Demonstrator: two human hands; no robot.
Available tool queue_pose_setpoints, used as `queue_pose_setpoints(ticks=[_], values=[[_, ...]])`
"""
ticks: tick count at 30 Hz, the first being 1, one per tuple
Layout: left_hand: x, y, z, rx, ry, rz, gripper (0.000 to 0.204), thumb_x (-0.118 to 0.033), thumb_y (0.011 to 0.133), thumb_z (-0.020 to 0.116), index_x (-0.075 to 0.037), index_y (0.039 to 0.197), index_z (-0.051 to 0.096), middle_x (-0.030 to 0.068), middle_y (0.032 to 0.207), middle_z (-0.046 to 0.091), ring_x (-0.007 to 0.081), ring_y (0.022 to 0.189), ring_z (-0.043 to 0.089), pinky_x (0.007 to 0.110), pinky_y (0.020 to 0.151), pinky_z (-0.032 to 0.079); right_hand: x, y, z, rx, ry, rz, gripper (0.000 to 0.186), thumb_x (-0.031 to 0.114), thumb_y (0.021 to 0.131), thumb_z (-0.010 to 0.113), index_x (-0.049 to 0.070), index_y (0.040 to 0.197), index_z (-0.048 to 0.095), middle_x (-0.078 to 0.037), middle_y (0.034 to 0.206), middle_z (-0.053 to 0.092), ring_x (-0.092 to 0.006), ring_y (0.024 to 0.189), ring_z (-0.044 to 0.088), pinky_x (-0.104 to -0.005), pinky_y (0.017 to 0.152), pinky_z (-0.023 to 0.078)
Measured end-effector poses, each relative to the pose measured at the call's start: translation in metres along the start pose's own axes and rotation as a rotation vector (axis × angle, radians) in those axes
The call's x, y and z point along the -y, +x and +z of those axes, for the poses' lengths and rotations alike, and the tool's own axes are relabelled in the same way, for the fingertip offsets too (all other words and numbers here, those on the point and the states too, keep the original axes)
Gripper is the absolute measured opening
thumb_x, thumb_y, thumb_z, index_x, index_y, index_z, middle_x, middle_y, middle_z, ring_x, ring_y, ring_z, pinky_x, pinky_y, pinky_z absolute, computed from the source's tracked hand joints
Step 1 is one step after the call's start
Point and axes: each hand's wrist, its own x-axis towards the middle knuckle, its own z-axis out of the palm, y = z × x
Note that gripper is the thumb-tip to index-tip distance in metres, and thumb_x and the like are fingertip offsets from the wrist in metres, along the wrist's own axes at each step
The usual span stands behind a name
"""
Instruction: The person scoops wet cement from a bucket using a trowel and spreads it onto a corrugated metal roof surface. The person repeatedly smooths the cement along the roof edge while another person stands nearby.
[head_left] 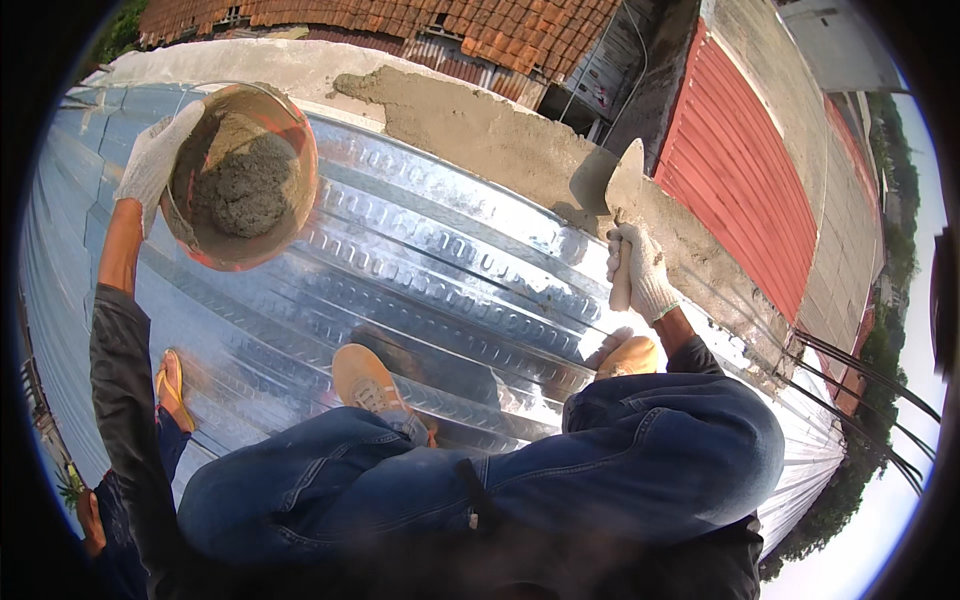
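My left hand (160,152), in a white knit glove, is closed on the left rim of an orange bucket (309,170). Grey wet mortar (245,188) lies in the bottom of this bucket, and its wire handle hangs at the side. In my gloved right hand (648,277) is a trowel (626,178), gripped by its handle with the blade pointing away from me. The blade is over the low wall (470,140), whose top and side carry a rough layer of mortar, and its shadow falls there. I cannot tell whether the blade touches the wall.
Shiny corrugated metal roofing (420,270) lies under my feet. Beyond the wall are a red metal roof (735,150) and clay roof tiles (540,35). Dark cables (860,370) run off at the right. Another person's sandalled foot (173,390) stands at the left.
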Motion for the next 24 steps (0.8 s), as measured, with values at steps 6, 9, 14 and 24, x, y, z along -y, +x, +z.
queue_pose_setpoints(ticks=[6, 9, 14, 24], values=[[0.06, 0.048, -0.056, 0.016, 0.017, 0.016, 0.049, -0.048, 0.106, 0.072, -0.005, 0.129, 0.078, 0.0009, 0.113, 0.075, 0.0091, 0.1, 0.067, 0.027, 0.088, 0.055, -0.009, 0.014, 0.087, 0.083, -0.097, -0.003, 0.044, 0.051, 0.112, 0.055, 0.009, 0.103, 0.062, 0.002, 0.076, 0.055, -0.0097, 0.058, 0.055, -0.0312, 0.052, 0.053], [0.084, 0.058, -0.068, 0.015, -0.138, 0.012, 0.056, -0.047, 0.105, 0.074, -0.001, 0.137, 0.074, 0.0052, 0.121, 0.076, 0.0121, 0.105, 0.07, 0.028, 0.094, 0.056, 0.002, 0.022, 0.133, 0.041, -0.164, 0.059, 0.046, 0.051, 0.11, 0.059, 0.006, 0.098, 0.062, 0.0, 0.073, 0.057, -0.0119, 0.055, 0.056, -0.0335, 0.05, 0.053], [0.08, 0.051, -0.048, -0.004, -0.235, 0.061, 0.041, -0.04, 0.107, 0.073, -0.004, 0.126, 0.078, 0.0018, 0.11, 0.076, 0.009, 0.099, 0.069, 0.028, 0.087, 0.057, 0.011, 0.043, 0.179, 0.097, -0.25, 0.017, 0.046, 0.048, 0.109, 0.059, 0.004, 0.096, 0.063, -0.002, 0.072, 0.056, -0.0147, 0.053, 0.057, -0.0356, 0.049, 0.053], [0.032, 0.041, -0.024, 0.062, -0.103, 0.177, 0.037, -0.04, 0.108, 0.071, -0.007, 0.124, 0.079, -0.0008, 0.104, 0.075, 0.009, 0.089, 0.068, 0.028, 0.075, 0.057, 0.028, 0.065, 0.22, 0.213, -0.975, -0.417, 0.058, 0.044, 0.112, 0.052, -0.007, 0.089, 0.069, -0.025, 0.076, 0.071, -0.0377, 0.068, 0.074, -0.0481, 0.071, 0.058]])
